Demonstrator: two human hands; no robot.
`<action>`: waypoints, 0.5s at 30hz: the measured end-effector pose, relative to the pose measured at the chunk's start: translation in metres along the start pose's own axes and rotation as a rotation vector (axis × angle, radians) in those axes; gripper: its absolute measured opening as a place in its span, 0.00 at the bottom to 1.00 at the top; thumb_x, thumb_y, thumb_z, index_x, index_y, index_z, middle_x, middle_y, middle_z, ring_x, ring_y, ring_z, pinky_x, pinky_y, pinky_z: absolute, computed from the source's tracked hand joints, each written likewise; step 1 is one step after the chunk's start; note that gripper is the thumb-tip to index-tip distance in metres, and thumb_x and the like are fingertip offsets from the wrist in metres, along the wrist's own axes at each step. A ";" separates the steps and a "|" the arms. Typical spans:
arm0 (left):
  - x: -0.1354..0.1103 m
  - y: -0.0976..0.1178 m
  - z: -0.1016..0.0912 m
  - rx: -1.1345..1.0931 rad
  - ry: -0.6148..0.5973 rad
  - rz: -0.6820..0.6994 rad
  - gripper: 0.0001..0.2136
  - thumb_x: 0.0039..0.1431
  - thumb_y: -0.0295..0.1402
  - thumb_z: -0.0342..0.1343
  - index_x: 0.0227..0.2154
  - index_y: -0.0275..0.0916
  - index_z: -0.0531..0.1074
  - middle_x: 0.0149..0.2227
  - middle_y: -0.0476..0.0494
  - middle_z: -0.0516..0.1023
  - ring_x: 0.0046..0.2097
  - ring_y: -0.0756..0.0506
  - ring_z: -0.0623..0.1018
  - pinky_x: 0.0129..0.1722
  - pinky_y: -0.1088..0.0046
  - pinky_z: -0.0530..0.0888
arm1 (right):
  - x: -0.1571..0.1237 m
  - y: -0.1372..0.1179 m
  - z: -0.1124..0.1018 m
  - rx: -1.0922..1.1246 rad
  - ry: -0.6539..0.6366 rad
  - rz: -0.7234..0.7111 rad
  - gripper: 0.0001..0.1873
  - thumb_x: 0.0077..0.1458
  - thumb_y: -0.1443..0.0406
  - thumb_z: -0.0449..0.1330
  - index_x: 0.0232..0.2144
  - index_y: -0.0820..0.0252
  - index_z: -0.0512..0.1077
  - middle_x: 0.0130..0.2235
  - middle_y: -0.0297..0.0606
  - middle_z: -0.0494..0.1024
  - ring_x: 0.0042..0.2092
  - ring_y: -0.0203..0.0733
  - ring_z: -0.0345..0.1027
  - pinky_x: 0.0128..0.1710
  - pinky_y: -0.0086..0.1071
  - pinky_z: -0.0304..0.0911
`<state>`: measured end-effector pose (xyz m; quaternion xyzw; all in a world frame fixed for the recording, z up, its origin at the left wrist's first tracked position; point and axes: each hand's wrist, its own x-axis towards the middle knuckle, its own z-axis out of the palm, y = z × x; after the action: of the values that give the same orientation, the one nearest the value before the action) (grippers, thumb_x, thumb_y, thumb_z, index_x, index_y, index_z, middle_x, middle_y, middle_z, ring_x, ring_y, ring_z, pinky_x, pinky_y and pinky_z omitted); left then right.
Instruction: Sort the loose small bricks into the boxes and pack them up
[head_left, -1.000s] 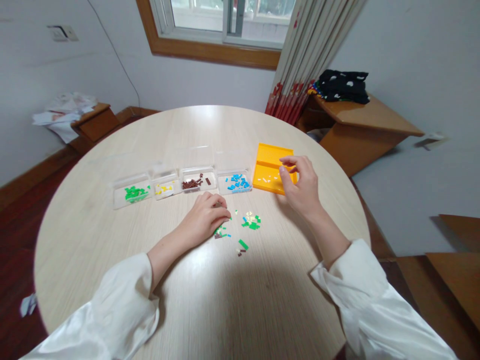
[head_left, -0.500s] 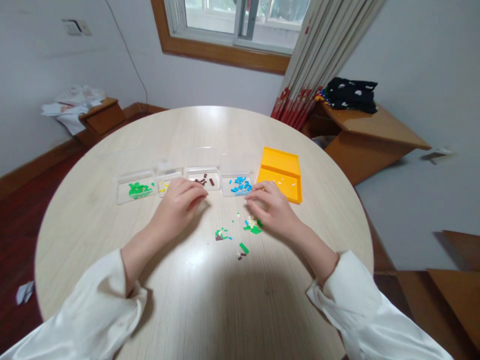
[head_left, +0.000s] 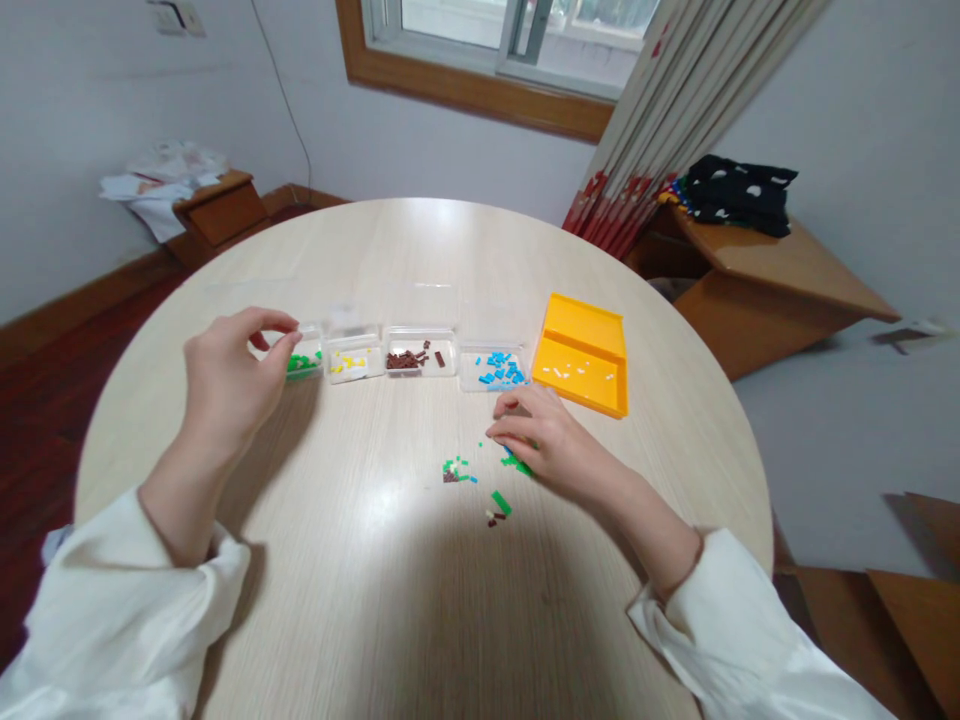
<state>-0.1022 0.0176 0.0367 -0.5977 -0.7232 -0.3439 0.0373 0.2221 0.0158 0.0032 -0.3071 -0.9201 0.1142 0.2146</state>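
My left hand hovers over the clear box of green bricks, its thumb and forefinger brought together in a pinch. Whatever may lie between those tips is too small to make out. Beside the blue bricks' clear box, my right hand is low over a small pile of green bricks, partly covering it. Its thumb and forefinger are curled close together, and their contents cannot be made out. A little cluster of green, cream and brown bricks lies left of that hand. Nearer me is a long green brick beside brown pieces.
Between my hands stand a clear box with yellow bricks and another with brown bricks. An open yellow case holding small white pieces is at the right. All sit on the round wooden table.
My left hand has moved left from the brown and yellow boxes to the green one. My right hand has come slightly lower, over the green pile. The view has shifted a little.
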 end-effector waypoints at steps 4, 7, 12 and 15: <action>0.000 0.000 -0.001 0.036 -0.113 -0.087 0.08 0.52 0.31 0.52 0.33 0.37 0.75 0.31 0.48 0.77 0.31 0.50 0.71 0.36 0.74 0.66 | 0.001 -0.001 0.000 -0.010 -0.013 0.023 0.08 0.58 0.70 0.55 0.30 0.59 0.75 0.38 0.42 0.72 0.42 0.43 0.64 0.42 0.39 0.61; -0.001 0.001 -0.002 0.067 -0.127 -0.102 0.10 0.53 0.31 0.51 0.34 0.36 0.76 0.31 0.47 0.77 0.31 0.49 0.71 0.36 0.74 0.65 | 0.001 -0.002 -0.001 -0.004 -0.028 0.052 0.09 0.59 0.69 0.55 0.30 0.59 0.74 0.39 0.42 0.72 0.42 0.43 0.64 0.42 0.39 0.61; -0.001 0.002 -0.003 0.118 -0.100 -0.118 0.13 0.54 0.34 0.49 0.36 0.35 0.76 0.31 0.43 0.76 0.32 0.47 0.70 0.37 0.71 0.64 | 0.002 -0.004 -0.002 0.009 -0.055 0.088 0.07 0.59 0.69 0.54 0.30 0.59 0.72 0.39 0.43 0.72 0.42 0.44 0.64 0.42 0.39 0.62; -0.003 0.002 -0.001 0.125 -0.088 -0.114 0.15 0.55 0.36 0.48 0.36 0.35 0.76 0.30 0.42 0.75 0.33 0.46 0.69 0.38 0.69 0.64 | 0.002 -0.005 -0.002 0.003 -0.073 0.097 0.06 0.59 0.69 0.54 0.31 0.59 0.70 0.38 0.42 0.71 0.42 0.44 0.64 0.42 0.39 0.62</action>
<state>-0.1005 0.0148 0.0372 -0.5665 -0.7772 -0.2728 0.0230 0.2191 0.0134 0.0067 -0.3469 -0.9111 0.1368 0.1757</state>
